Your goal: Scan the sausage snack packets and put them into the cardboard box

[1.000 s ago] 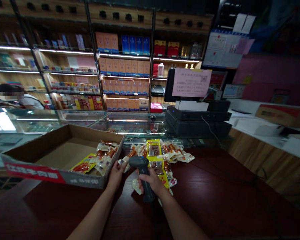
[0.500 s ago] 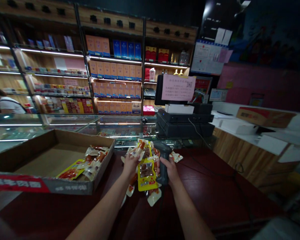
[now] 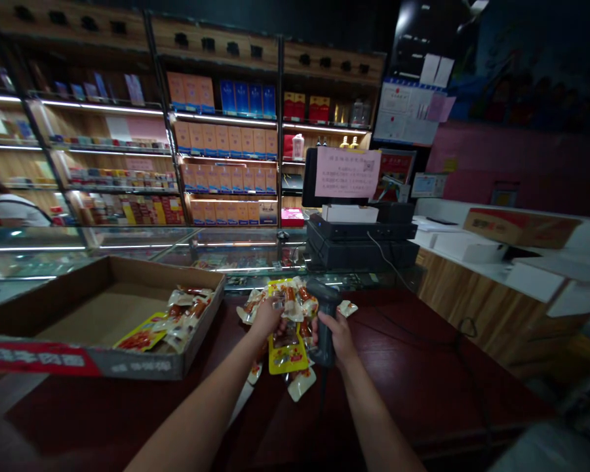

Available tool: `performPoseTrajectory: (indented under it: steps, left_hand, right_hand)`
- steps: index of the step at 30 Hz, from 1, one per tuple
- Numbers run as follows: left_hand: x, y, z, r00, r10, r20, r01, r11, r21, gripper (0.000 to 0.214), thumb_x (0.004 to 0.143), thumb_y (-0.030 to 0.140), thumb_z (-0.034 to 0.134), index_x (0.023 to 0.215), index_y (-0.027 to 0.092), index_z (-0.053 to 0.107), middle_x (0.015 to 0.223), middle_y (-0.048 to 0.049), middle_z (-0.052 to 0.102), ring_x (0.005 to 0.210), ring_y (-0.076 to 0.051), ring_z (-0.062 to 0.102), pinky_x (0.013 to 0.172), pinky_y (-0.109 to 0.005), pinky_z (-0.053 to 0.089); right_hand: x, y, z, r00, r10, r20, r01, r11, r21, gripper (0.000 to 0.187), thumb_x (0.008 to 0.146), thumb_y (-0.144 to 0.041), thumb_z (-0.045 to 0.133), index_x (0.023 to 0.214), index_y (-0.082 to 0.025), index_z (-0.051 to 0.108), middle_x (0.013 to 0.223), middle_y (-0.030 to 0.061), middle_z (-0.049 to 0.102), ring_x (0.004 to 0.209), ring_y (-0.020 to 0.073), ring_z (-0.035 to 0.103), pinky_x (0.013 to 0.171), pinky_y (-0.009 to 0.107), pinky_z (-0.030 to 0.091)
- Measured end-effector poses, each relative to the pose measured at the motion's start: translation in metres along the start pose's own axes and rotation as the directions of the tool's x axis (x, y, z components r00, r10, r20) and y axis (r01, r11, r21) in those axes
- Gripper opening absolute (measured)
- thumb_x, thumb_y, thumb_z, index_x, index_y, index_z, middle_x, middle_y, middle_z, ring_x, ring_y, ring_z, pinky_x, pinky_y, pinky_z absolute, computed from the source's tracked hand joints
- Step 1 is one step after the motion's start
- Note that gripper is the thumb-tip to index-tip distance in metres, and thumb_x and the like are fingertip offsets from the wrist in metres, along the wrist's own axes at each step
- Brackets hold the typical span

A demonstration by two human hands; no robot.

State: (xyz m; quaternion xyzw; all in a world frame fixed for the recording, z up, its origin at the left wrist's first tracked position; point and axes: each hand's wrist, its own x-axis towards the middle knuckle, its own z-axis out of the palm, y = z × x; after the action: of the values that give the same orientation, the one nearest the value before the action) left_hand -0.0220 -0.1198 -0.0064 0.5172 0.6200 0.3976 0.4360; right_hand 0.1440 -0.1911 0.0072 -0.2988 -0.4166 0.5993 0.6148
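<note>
The left hand (image 3: 267, 319) has its fingers (image 3: 274, 312) curled narrowly around the top of a bunch of sealed sausage snack sachets (image 3: 289, 307), while the right hand (image 3: 337, 337) closes its fingers (image 3: 327, 321) around the grip of a dark grey handheld barcode scanner (image 3: 323, 334). Directly below the left fingers hangs a yellow snack card (image 3: 286, 357), with a loose sachet (image 3: 301, 384) lower down, just beneath the right fingers. Because the left fingers pinch only the top of the bunch, the lower sachets seem poorly supported, and a slackened grip or a sudden swing could send them sliding onto the dark red counter (image 3: 413, 373). The scanner cord (image 3: 323, 390) drops from the grip below the right fingers and passes close to those sachets (a snag risk, as a hooked cord could tug the scanner or drag the bunch sideways). The scanner's head sits right beside the left fingers, so creased, glossy wrappers or a finger over a code could plausibly spoil a read. Left of the fingers, the cardboard tray (image 3: 44, 360) holds more sachets (image 3: 187, 321) near its front wall, and a careless sweep of the left forearm could knock it.
</note>
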Motion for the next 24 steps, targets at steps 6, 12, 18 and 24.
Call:
performPoseTrajectory:
  steps: [6,12,18,24]
  left_hand:
    - [-0.009,-0.011,-0.068,0.977,0.157,-0.147,-0.133,0.978,0.162,0.019,0.079,0.028,0.053,0.090,0.014,0.061,0.050,0.0001,0.058,0.039,-0.013,0.052,0.040,-0.021,0.038]
    - [-0.003,-0.024,-0.202,0.882,0.254,-0.396,-0.041,0.881,0.472,0.015,0.070,0.030,0.060,0.070,0.016,0.063,0.060,-0.0048,0.064,0.056,-0.016,0.061,0.053,-0.022,0.044]
    - [0.001,-0.043,-0.295,0.914,-0.022,-0.406,0.342,0.581,0.738,0.021,0.050,0.028,0.074,0.049,0.016,0.056,0.056,-0.0119,0.063,0.073,-0.032,0.065,0.064,-0.034,0.048]
    - [0.003,-0.062,-0.305,0.835,-0.186,-0.517,0.431,0.805,0.407,0.032,0.037,0.030,0.080,0.041,0.019,0.050,0.044,-0.0109,0.057,0.059,-0.034,0.062,0.056,-0.042,0.048]
  right_hand:
    - [0.003,0.025,0.029,0.996,0.067,0.065,-0.066,0.997,-0.029,0.029,0.064,-0.038,0.071,0.068,-0.015,0.054,0.048,-0.0033,0.058,0.033,0.0096,0.051,0.032,0.020,0.043]
    - [0.009,0.058,0.067,0.981,0.113,0.159,-0.110,0.994,-0.025,0.027,0.066,-0.036,0.069,0.077,-0.016,0.054,0.050,-0.0037,0.059,0.034,0.0108,0.053,0.032,0.020,0.043]
    - [0.014,0.090,0.083,0.956,0.193,0.219,-0.194,0.981,-0.018,0.031,0.064,-0.037,0.070,0.080,-0.016,0.054,0.048,-0.0051,0.056,0.032,0.0104,0.050,0.030,0.021,0.042]
    - [0.012,0.105,0.073,0.954,0.208,0.215,-0.209,0.978,-0.018,0.036,0.065,-0.037,0.070,0.089,-0.016,0.054,0.050,-0.0063,0.056,0.033,0.0098,0.051,0.033,0.020,0.043]
